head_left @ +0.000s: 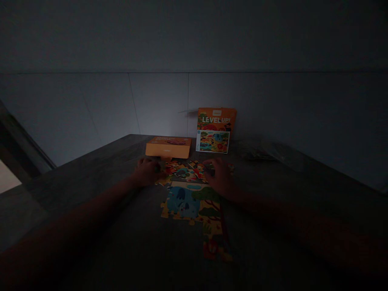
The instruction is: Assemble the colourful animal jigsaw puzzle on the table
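Note:
A partly joined jigsaw puzzle (pixel 183 202) lies on the dark table, showing blue elephants and a green tree, with a strip running down its right side toward me. Just beyond it is a heap of loose puzzle pieces (pixel 184 171). My left hand (pixel 146 173) is at the heap's left edge, fingers curled around what looks like a puzzle piece (pixel 159 165). At the right side of the heap, my right hand (pixel 220 178) has its fingers bent inward among the pieces. Dim light hides what its fingertips hold.
Behind the heap lies an orange box (pixel 168 148). An orange "LEVEL UP!" box (pixel 216 117) stands upright near the wall, with a picture card (pixel 213 142) leaning against its front. Clear plastic wrapping (pixel 273 153) rests at the back right of the table (pixel 121 161).

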The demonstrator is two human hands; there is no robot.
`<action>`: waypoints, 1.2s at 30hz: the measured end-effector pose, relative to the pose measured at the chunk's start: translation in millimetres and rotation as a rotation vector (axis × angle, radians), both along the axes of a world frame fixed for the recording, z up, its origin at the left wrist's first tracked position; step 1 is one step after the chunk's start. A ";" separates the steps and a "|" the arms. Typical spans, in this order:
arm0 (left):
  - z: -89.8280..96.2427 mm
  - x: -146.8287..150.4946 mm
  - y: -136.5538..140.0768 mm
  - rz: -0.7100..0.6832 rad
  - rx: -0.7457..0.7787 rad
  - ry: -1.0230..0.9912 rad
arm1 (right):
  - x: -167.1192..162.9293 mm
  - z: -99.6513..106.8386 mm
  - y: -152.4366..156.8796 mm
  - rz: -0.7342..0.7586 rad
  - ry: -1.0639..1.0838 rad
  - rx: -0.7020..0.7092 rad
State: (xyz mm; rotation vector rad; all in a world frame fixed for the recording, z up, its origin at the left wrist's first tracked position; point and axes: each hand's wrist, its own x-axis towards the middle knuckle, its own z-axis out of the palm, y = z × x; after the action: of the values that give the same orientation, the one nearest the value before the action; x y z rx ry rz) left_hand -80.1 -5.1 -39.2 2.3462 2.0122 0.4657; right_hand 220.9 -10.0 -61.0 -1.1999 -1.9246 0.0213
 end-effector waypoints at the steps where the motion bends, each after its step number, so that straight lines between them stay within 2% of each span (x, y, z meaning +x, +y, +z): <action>1: 0.5 0.1 0.2 0.010 0.001 0.010 | 0.1 -0.3 -0.3 0.013 -0.003 0.009; 8: 2.9 2.7 -1.3 0.020 0.013 0.029 | -0.3 0.6 -2.4 0.102 -0.011 0.018; 12: 13.6 10.0 -10.6 -0.006 0.081 0.042 | -0.9 2.2 -4.6 0.128 -0.016 0.016; 19: 28.8 25.2 -27.1 -0.321 0.184 -0.179 | -2.3 4.6 -8.2 0.226 0.008 0.031; 23: 31.1 34.8 -35.7 -0.439 0.236 -0.198 | -3.2 9.8 -16.6 0.350 -0.047 0.049; 28: 31.3 42.3 -44.9 -0.464 0.179 -0.048 | -4.1 15.0 -28.1 0.521 -0.205 0.073; 33: 23.4 43.0 -43.4 -0.547 0.072 0.070 | -3.8 13.6 -28.6 0.546 -0.242 0.058; 36: 19.3 43.6 -41.9 -0.575 0.046 0.053 | -3.5 12.3 -26.6 0.552 -0.259 0.059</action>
State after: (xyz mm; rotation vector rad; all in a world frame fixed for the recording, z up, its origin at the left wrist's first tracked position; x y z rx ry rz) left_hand -36.5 -47.0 -19.9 2.8178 1.2466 0.4217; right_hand 217.4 -36.6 -48.8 -0.6230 -2.4153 0.1040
